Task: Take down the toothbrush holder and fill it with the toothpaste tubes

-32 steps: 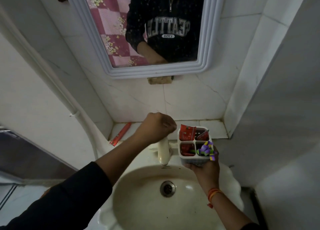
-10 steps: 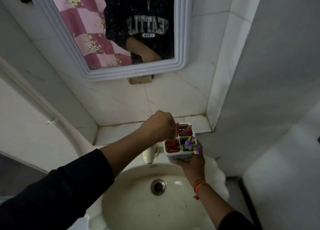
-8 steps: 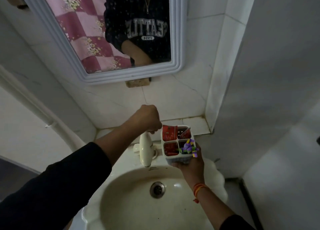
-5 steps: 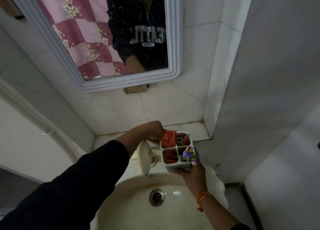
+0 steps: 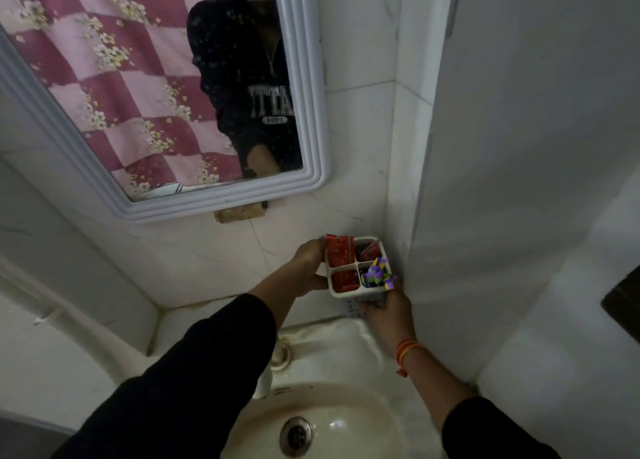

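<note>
Right now I have both hands on the toothbrush holder (image 5: 358,294), up in the far right corner above the sink (image 5: 349,348). My left hand (image 5: 313,268) clamps its left wall, my right hand (image 5: 388,311) grips its near side from below. Red toothpaste tubes (image 5: 341,255) fill three compartments; purple-green pieces (image 5: 377,276) sit in the fourth.

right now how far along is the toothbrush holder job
Done, it seems: the toothbrush holder is down from wherever it hung, and red toothpaste tubes fill three compartments; a purple item sits in the fourth. In hand: the left hand and right hand both grip the holder, raised near the wall corner. Left: little; perhaps setting it somewhere.
</note>
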`<state>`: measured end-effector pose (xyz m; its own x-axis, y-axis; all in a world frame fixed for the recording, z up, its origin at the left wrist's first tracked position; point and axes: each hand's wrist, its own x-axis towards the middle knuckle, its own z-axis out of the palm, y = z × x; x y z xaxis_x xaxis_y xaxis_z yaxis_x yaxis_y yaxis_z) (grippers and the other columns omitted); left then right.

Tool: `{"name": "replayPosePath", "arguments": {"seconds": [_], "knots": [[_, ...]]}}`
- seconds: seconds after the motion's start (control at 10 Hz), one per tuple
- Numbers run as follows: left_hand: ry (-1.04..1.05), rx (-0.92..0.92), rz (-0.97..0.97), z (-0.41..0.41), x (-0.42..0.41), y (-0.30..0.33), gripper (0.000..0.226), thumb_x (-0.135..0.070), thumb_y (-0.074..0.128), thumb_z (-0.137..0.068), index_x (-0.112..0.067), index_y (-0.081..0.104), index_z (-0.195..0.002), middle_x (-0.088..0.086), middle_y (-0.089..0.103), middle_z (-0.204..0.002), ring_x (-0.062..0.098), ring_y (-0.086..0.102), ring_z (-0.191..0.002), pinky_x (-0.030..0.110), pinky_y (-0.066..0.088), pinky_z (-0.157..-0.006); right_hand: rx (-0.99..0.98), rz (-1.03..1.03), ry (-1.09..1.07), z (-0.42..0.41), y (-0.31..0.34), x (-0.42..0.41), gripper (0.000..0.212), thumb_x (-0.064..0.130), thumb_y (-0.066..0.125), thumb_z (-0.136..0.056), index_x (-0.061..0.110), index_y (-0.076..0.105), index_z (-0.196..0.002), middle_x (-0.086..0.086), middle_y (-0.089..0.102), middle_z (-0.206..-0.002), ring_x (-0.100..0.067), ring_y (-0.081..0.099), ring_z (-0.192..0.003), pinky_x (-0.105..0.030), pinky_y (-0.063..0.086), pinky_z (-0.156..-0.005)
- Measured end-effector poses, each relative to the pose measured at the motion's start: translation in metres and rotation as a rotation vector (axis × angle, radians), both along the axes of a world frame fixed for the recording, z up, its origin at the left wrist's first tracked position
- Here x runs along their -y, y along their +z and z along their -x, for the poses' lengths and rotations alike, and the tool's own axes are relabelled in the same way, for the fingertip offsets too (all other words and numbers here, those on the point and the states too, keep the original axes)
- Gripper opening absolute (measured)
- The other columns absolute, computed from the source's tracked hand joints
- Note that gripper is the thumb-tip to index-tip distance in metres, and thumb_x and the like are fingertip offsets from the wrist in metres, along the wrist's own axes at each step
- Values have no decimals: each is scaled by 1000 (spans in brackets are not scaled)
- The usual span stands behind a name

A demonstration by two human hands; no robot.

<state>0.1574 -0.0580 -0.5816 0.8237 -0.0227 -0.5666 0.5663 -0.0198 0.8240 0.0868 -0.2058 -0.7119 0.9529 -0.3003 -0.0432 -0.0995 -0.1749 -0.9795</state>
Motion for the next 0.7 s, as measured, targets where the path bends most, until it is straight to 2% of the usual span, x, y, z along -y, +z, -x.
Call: {"name": "replayPosePath", "arguments": {"seconds": [0.1,0.2,0.3,0.4,0.5,0.6,0.7], "knots": [[85,-32,79,-5,12,-10,47,-39,37,-106,-6,64,-125,15,68,-119,32,66,-101,49,57,-88,-47,-36,-20,-10,4,6,87,2,87,-71,15,52,-150,-12,66,-140,-31,62,-130,-45,50,-112],[137,-33,109,-4,18,-14,41,-39,39,-106,-8,63,-116,11,67,-110,32,66,-99,43,58,-77,-87,-20,-48,-12,11,8,84,-12,78,-81,7,44,-156,-17,62,-144,-31,58,-133,-40,48,-113],[182,-35,156,0,19,-18,41,-37,40,-106,-5,60,-124,15,66,-122,34,67,-104,42,57,-76,-100,-1,-78,-12,5,5,81,-11,79,-80,8,49,-153,-17,64,-142,-32,60,-133,-45,49,-114],[171,-38,149,12,15,-17,43,-37,39,-106,-2,56,-126,15,66,-115,32,65,-98,37,54,-68,-107,75,-152,-7,7,1,74,-6,80,-81,8,56,-149,-17,70,-133,-34,66,-125,-44,54,-109],[146,-16,49,30,10,-11,32,-32,43,-105,-4,59,-104,12,60,-100,24,58,-85,31,47,-69,-101,124,-235,7,13,-6,67,0,76,-84,12,59,-148,-20,75,-126,-38,70,-118,-45,57,-104],[106,50,-64,48,-2,-4,24,-27,50,-101,-6,62,-98,11,58,-105,27,56,-94,35,48,-81,-100,129,-258,33,22,-13,54,7,76,-87,10,66,-140,-20,77,-122,-37,72,-114,-37,55,-99],[84,151,-195,71,-21,7,24,-30,57,-94,-8,65,-88,12,66,-103,29,61,-87,35,49,-76,-80,96,-228,54,32,-24,45,10,79,-88,5,70,-132,-20,75,-123,-35,73,-113,-31,53,-99]]}}
